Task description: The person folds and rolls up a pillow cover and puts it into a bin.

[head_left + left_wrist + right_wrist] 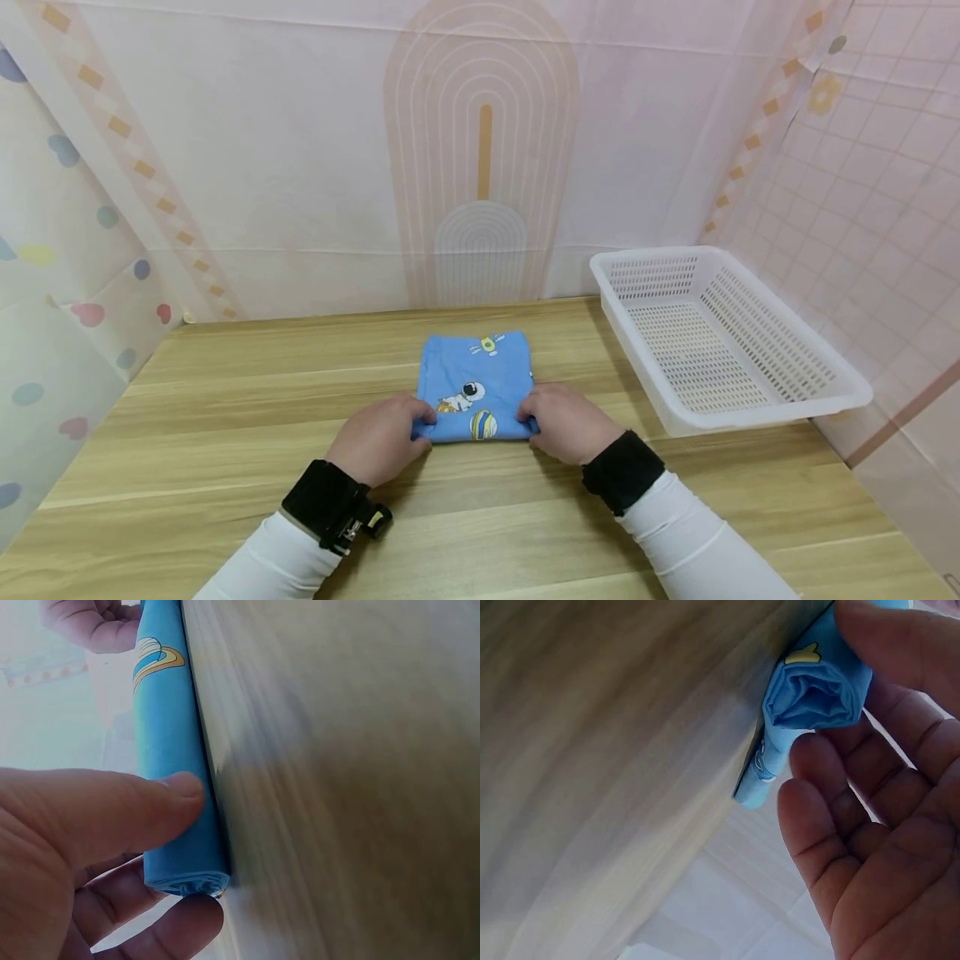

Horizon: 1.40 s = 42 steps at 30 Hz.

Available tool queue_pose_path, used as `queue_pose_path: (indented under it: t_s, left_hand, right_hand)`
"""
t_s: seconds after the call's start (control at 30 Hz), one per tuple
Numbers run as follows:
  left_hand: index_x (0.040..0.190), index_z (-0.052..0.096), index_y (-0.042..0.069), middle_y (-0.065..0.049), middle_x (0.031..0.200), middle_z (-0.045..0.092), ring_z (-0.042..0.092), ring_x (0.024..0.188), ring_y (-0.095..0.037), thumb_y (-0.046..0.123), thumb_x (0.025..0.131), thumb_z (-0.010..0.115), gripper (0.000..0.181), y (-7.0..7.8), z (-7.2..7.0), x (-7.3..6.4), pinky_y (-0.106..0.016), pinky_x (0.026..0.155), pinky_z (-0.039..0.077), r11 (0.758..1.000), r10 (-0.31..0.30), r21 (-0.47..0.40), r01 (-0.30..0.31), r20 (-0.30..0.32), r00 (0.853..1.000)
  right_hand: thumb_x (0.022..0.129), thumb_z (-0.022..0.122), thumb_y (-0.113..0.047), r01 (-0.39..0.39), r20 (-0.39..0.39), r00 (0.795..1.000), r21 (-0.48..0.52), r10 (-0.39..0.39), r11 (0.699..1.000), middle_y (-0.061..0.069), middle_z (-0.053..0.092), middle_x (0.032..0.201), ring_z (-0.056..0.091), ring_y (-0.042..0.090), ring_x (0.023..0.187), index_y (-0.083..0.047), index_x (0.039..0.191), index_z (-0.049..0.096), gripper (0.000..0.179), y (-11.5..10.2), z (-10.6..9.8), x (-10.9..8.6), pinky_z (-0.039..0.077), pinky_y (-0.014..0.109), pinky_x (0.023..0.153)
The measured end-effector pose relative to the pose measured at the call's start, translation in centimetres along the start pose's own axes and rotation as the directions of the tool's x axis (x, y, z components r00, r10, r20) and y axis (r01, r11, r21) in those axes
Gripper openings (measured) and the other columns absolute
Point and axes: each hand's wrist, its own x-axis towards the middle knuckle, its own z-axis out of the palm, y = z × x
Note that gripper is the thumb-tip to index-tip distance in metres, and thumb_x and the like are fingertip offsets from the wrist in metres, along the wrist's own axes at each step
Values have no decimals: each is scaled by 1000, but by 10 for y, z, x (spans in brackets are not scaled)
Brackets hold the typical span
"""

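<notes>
A blue printed cloth (480, 379) with an astronaut and planet pattern lies on the table, its near edge rolled up. My left hand (381, 439) grips the left end of that roll; in the left wrist view the thumb (180, 796) lies along the roll (176, 750), with fingers at its end. At the right end, my right hand (572, 423) holds the roll between thumb and fingers. The right wrist view shows the coiled end of the cloth (810, 697) beside the fingers (810, 817), the flat part stretching beyond it.
A white perforated plastic basket (660, 408) stands at the right of the wooden table (247, 400). Patterned fabric sheets (300, 167) hang behind the table and along both sides.
</notes>
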Motion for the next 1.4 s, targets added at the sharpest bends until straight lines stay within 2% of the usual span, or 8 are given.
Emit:
queue_pose_path:
  t_s: [0.2, 0.33, 0.47, 0.67, 0.9, 1.2, 1.4]
  left_hand:
    - [112, 79, 16, -3, 122, 76, 71, 108, -19, 22, 93, 80, 20, 1, -1, -1, -45, 92, 59, 1000, -4, -1, 4, -5, 1000]
    - [115, 79, 16, 0, 115, 77, 66, 93, -12, 22, 96, 76, 20, 2, -2, 0, -42, 86, 59, 1000, -5, 2, 5, 7, 1000]
    - [116, 78, 16, 2, 110, 77, 62, 85, -11, 21, 99, 72, 19, 2, -2, 0, -39, 82, 57, 1000, 3, 5, -3, 11, 1000]
    - [116, 77, 15, 3, 105, 76, 63, 87, -10, 21, 101, 69, 17, 0, -1, 0, -41, 84, 58, 1000, 22, 7, -22, 12, 1000]
    - [114, 76, 14, 3, 103, 75, 67, 93, -12, 21, 103, 67, 16, -1, -2, 0, -44, 89, 58, 999, 34, 7, -34, 14, 999]
    - [101, 72, 15, 4, 89, 65, 57, 80, -12, 19, 105, 64, 9, -3, 0, 2, -40, 81, 54, 999, 40, -5, -39, 38, 998]
    - [106, 72, 10, -1, 99, 68, 62, 89, -15, 16, 106, 62, 12, -2, -1, 0, -42, 87, 56, 999, 44, -20, -43, 58, 997]
  right_hand:
    - [90, 75, 1, 9, -1, 1000, -4, -9, 1000, 7, 73, 107, 68, 21, 101, -3, 105, 76, 15, 1, 2, 0, 58, 41, 95]
    - [93, 72, 1, 9, 11, 1000, -3, -9, 1000, 9, 74, 110, 67, 22, 103, -2, 108, 74, 15, 1, 1, -1, 57, 41, 97]
    - [97, 68, 1, 3, 15, 1000, 7, -3, 1000, 9, 74, 111, 67, 21, 103, -1, 111, 74, 15, 0, 1, -1, 57, 41, 98]
    - [100, 65, -1, -20, 26, 999, 23, 20, 1000, 7, 72, 110, 66, 18, 100, -4, 114, 73, 16, 0, 1, -1, 57, 40, 98]
    - [100, 65, 0, -11, 10, 1000, 38, 10, 999, 7, 73, 110, 67, 20, 101, -7, 115, 69, 17, 0, 2, -2, 58, 40, 96]
    - [100, 64, 0, 10, 6, 1000, 59, -10, 998, 2, 64, 96, 57, 14, 87, -14, 109, 57, 18, 3, 2, 0, 54, 34, 84]
    - [99, 65, 3, 23, 4, 1000, 65, -23, 998, 2, 61, 94, 55, 15, 87, -14, 103, 58, 19, 2, 0, -1, 52, 33, 82]
